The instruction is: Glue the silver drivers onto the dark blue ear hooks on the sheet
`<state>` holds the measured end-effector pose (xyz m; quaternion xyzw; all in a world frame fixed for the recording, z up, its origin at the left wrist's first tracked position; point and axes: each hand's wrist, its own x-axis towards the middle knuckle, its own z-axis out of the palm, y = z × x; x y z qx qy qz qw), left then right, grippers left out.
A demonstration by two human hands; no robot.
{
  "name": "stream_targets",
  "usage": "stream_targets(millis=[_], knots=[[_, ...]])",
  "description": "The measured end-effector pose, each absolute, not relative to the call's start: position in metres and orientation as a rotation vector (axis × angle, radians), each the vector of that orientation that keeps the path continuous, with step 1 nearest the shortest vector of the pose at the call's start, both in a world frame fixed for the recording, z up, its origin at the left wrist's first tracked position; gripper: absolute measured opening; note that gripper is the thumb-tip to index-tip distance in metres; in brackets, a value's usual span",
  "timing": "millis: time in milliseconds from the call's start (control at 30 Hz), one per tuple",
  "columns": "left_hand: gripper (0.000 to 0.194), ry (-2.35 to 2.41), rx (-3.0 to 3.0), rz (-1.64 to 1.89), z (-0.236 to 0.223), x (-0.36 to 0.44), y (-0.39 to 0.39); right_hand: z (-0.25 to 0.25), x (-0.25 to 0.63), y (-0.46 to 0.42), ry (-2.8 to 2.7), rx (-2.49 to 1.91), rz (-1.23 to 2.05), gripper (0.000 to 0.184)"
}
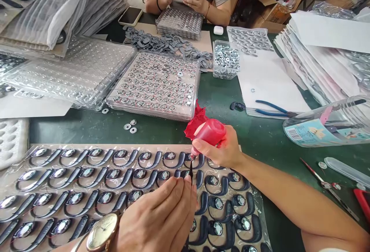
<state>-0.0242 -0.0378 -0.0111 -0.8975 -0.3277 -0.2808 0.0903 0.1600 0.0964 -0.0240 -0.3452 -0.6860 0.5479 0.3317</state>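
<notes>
Head view: right hand (222, 153) sits over far edge of film-wrapped cardboard sheet (110, 146), fingers curled around red squeeze bottle (212, 131); its nozzle points down past the thumb tip. Left hand (160, 211) is over the sheet's middle, fingers pressed together, pinching thin black pointed tool (190, 171); tip juts beyond fingertips, just by the nozzle. Clear tray (148, 113) lies beyond the sheet.
</notes>
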Motion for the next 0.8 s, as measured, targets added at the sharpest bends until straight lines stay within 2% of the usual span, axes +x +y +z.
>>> stream_targets(millis=[267, 667, 800], knots=[[0.041, -1.007, -2.647, -0.822, 0.002, -0.020, -0.032, -0.026, 0.158, 0.098, -1.841, -0.797, 1.345, 0.027], [0.040, -1.028, -2.642, -0.833, 0.006, -0.019, -0.030, -0.024, 0.156, 0.098, -1.827, -0.859, 1.284, 0.029], [0.032, -1.061, -2.634, -0.843, 0.001, -0.020, -0.033, -0.020, 0.155, 0.099, -1.830, -0.869, 1.282, 0.030]])
